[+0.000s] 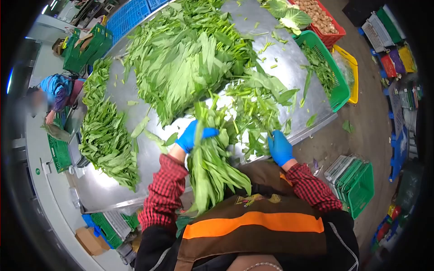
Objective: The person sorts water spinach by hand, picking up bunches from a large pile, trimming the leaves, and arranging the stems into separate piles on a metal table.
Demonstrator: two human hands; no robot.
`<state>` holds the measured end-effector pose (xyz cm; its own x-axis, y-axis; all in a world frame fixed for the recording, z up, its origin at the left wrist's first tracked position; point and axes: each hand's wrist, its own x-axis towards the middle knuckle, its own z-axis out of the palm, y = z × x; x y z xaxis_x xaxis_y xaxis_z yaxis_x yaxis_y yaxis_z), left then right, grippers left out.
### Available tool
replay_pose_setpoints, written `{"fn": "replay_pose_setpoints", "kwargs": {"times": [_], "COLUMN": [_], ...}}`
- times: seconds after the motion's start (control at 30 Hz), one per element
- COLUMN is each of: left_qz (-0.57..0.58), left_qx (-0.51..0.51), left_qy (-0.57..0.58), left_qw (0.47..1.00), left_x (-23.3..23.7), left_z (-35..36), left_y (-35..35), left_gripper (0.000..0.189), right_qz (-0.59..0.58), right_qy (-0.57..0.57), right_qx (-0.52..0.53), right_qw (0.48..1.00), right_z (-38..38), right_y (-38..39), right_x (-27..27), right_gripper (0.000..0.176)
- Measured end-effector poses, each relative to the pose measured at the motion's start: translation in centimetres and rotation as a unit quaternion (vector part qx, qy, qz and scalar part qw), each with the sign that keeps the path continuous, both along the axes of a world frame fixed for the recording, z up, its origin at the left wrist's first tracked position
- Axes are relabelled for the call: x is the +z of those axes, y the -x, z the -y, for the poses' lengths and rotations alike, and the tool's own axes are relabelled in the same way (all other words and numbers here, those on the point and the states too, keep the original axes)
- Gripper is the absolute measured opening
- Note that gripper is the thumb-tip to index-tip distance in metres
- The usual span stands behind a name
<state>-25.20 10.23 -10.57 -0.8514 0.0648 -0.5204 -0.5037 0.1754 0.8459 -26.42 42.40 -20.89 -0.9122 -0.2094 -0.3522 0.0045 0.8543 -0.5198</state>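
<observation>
My left hand [193, 136], in a blue glove, grips a bunch of long green leafy stalks [212, 171] whose leaves hang down over my apron. My right hand [280, 147], also in a blue glove, rests at the near edge of the metal table [289, 58], touching loose cut greens [253, 117]. A large heap of leafy greens [190, 54] lies on the table beyond both hands. A long row of sorted greens [106, 131] lies along the table's left side.
A green basket [334, 77] with greens, a yellow crate [351, 67] and a red crate of brown produce [323, 18] stand at the table's far right. Green crates [359, 183] sit on the floor to my right. Another person [56, 92] works at the left.
</observation>
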Motion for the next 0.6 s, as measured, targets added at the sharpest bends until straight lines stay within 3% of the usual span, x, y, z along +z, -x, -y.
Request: {"fn": "replay_pose_setpoints", "kwargs": {"times": [0.03,0.07,0.1,0.17,0.2,0.3,0.33,0.4,0.43,0.5,0.57,0.6], "left_qz": [0.029,0.101,0.011,0.009,0.007,-0.211,-0.207,0.08,0.083,0.073,0.042,0.016], "left_qx": [0.06,0.051,0.026,-0.031,-0.034,-0.14,-0.144,-0.019,-0.023,-0.187,-0.042,-0.057], "left_qy": [-0.139,-0.197,-0.162,-0.192,-0.19,-0.293,-0.296,-0.481,-0.481,-0.505,-0.429,-0.347], "left_qw": [0.988,0.974,0.986,0.981,0.981,0.922,0.921,0.873,0.873,0.839,0.901,0.936], "left_x": [0.2,1.2,-1.1,-5.3,-6.1,-7.0,-6.5,-1.8,-2.0,-2.1,1.7,2.0], "left_z": [0.8,1.8,3.4,5.4,5.6,3.9,2.9,0.1,0.1,0.0,-0.6,0.4], "left_y": [-0.4,-0.3,-1.0,-0.8,-0.9,-1.4,-1.5,-1.0,-0.7,0.2,-0.9,-0.3], "left_gripper": [0.033,0.026,0.028,0.023,0.023,0.033,0.033,0.043,0.043,0.065,0.06,0.056], "right_qz": [-0.074,-0.157,-0.164,-0.191,-0.205,-0.249,-0.248,-0.229,-0.23,-0.183,-0.089,-0.113], "right_qy": [0.059,0.117,0.121,0.22,0.25,0.274,0.271,0.241,0.239,0.229,0.088,0.057], "right_qx": [0.017,0.031,0.03,0.067,0.081,0.098,0.092,0.135,0.13,0.105,0.032,0.047], "right_qw": [0.995,0.98,0.979,0.954,0.943,0.924,0.925,0.933,0.934,0.95,0.992,0.991], "right_z": [0.4,1.0,1.9,4.4,5.6,8.5,9.0,9.5,9.0,6.6,3.3,1.8], "right_y": [-0.2,0.4,1.1,2.1,2.4,3.2,3.5,3.9,3.9,3.9,4.2,4.7], "right_x": [1.9,3.6,4.8,7.0,8.1,9.9,9.9,8.9,6.5,-0.2,-3.8,-3.3], "right_gripper": [0.02,0.019,0.019,0.021,0.021,0.018,0.018,0.02,0.02,0.025,0.032,0.035]}}
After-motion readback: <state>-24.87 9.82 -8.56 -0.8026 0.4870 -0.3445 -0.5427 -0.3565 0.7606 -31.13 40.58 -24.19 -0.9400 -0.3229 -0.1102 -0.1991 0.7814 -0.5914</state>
